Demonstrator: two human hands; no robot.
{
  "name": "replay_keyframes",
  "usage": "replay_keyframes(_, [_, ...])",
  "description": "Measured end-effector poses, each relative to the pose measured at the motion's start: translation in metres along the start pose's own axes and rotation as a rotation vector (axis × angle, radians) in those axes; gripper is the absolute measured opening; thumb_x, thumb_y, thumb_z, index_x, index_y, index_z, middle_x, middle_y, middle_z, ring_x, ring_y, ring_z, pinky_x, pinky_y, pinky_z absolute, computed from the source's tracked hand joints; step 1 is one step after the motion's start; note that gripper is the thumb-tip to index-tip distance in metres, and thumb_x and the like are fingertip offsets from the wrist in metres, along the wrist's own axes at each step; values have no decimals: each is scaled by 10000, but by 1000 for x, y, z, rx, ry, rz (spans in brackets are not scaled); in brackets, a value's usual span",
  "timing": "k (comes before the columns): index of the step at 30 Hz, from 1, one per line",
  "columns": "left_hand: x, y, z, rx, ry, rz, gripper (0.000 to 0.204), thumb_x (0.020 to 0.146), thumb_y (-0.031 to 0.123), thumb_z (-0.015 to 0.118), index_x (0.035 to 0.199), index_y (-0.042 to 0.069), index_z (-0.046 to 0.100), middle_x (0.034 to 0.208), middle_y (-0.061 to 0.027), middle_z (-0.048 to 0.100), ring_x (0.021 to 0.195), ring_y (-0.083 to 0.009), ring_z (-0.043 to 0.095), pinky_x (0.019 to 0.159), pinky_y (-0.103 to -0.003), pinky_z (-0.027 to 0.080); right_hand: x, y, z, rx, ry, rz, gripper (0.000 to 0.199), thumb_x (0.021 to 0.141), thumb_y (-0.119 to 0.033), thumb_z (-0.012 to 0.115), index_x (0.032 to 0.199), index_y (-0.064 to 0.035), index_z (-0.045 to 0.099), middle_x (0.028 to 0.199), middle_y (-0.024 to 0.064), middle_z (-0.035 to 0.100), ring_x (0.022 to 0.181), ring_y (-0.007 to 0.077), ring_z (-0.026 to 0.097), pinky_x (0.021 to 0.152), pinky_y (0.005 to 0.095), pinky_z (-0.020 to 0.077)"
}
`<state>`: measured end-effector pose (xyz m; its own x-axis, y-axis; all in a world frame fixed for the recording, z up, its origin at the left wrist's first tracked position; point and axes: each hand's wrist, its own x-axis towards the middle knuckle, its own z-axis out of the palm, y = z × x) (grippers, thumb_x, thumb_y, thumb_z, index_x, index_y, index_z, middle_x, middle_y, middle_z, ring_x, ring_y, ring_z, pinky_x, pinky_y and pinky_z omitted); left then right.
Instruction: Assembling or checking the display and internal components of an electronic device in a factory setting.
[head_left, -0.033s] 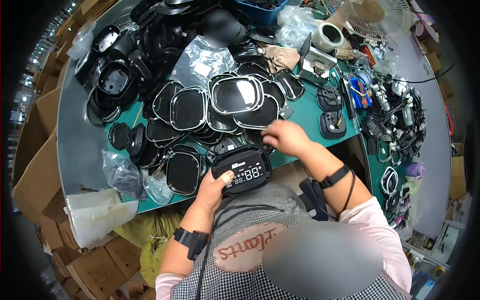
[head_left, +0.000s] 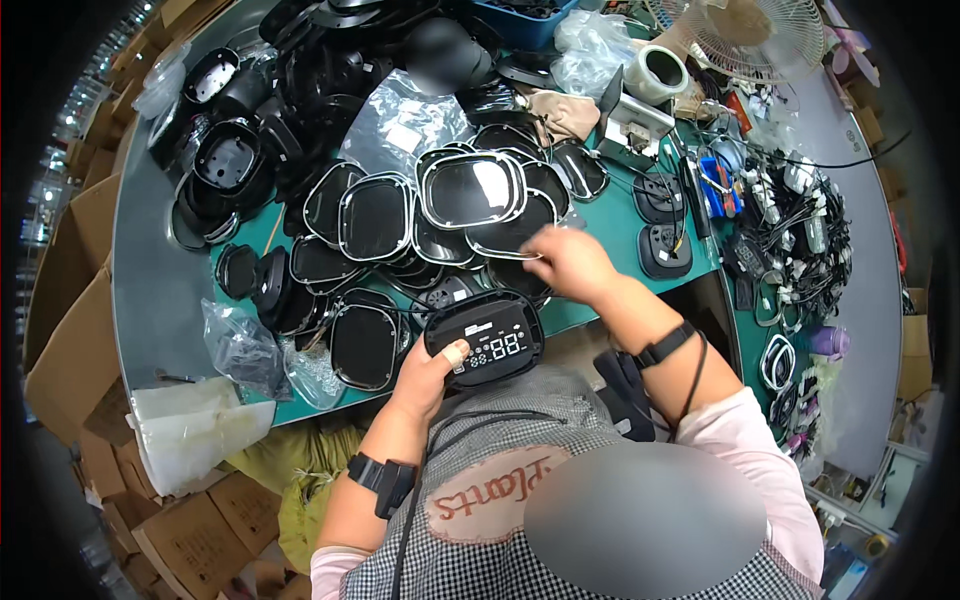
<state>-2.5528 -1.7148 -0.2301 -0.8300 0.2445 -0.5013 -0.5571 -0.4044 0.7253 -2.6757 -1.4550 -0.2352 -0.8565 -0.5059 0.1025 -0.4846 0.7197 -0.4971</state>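
My left hand [head_left: 420,388] grips a rounded black display unit [head_left: 482,340] by its left side, thumb pressed on its face. White digits and small symbols mark that face, which points up at me just in front of my apron. My right hand [head_left: 575,264] hovers beyond the unit's upper right corner. Its fingers are curled together by the near rim of a black cover with a pale edge [head_left: 512,235]; their tips are slightly blurred, and whatever they pinch is hidden. More black covers [head_left: 375,218] lie heaped beyond both hands.
Black housings [head_left: 228,155] crowd the far left of the green table, with a clear plastic bag [head_left: 408,125] among the parts. At right are two black round-cornered parts [head_left: 664,250], a metal box [head_left: 636,130] and bundled cables [head_left: 800,220]. A fan [head_left: 745,35] stands far right.
My right hand has shifted slightly left and away from me, toward the cover's rim. My left hand and the display unit have hardly moved.
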Motion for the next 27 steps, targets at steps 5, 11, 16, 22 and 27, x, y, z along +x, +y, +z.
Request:
replay_keyframes(5, [6,8,10,33,12,-13,427,871,136,649,1265,-5,562,1169,-76,648,1049,-171,607,946,-320,482,56,22,6,-201,186,-150,131,801,-131,640,911,-141,711,949,68,613,955,269,598,841,404,464])
replay_keyframes(11, [8,11,11,16,37,-14,415,873,125,653,1259,-1,569,1163,-68,649,1050,-161,600,947,-316,474,72,46,15,-362,-24,-258,103,794,-160,599,854,-156,682,943,53,588,959,233,576,865,379,420])
replay_keyframes(16, [12,16,13,-36,76,37,394,880,116,639,1250,-4,576,1148,-66,652,1035,-159,602,939,-309,477,70,34,0,-161,166,-365,63,766,-127,655,830,-126,655,974,64,601,955,266,595,864,410,452])
replay_keyframes(22, [21,30,16,-134,182,100,430,887,72,613,1292,-2,491,1168,-85,618,1046,-171,600,939,-334,498,28,8,-66,717,351,72,211,922,-149,645,1090,-49,565,1127,101,643,1008,205,624,831,354,499])
replay_keyframes(27, [29,39,24,-199,151,128,445,894,70,624,1306,16,463,1157,-89,610,1035,-177,603,931,-343,511,-12,-27,-118,1632,223,283,280,952,-232,652,1107,-16,564,1054,82,660,932,155,637,827,310,525])
